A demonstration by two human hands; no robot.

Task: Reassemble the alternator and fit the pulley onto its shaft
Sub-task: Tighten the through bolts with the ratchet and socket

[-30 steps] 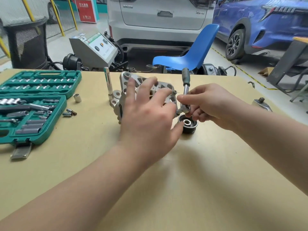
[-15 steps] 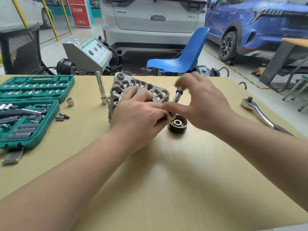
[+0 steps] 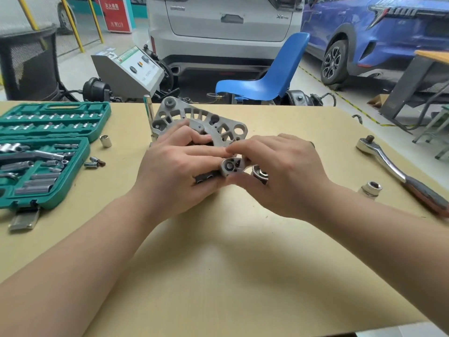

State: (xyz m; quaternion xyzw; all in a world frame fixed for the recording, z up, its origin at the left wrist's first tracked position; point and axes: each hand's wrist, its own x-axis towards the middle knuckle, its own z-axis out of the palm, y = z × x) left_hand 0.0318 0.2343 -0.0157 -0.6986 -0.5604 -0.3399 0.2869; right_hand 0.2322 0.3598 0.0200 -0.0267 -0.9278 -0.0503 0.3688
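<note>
The grey cast alternator (image 3: 204, 121) stands tilted on the cardboard-covered table (image 3: 230, 263), its vented face toward me. My left hand (image 3: 175, 171) grips its left and lower side, fingers curled into the openings. My right hand (image 3: 279, 171) pinches the alternator's lower mounting lug (image 3: 232, 165) between thumb and fingers. The dark pulley (image 3: 260, 173) lies on the table just right of the lug, mostly hidden under my right hand. A small dark tip shows behind the right knuckles; I cannot tell what it is.
An open green socket case (image 3: 48, 152) fills the left. Near it lie a loose socket (image 3: 105, 141) and small bits (image 3: 94, 163). An extension bar (image 3: 148, 110) stands behind the alternator. A ratchet (image 3: 393, 171) and a large socket (image 3: 370, 189) lie at right.
My right hand came down from holding a small driver upright and now pinches the alternator's lug. My left hand closed round the alternator. The driver is out of sight.
</note>
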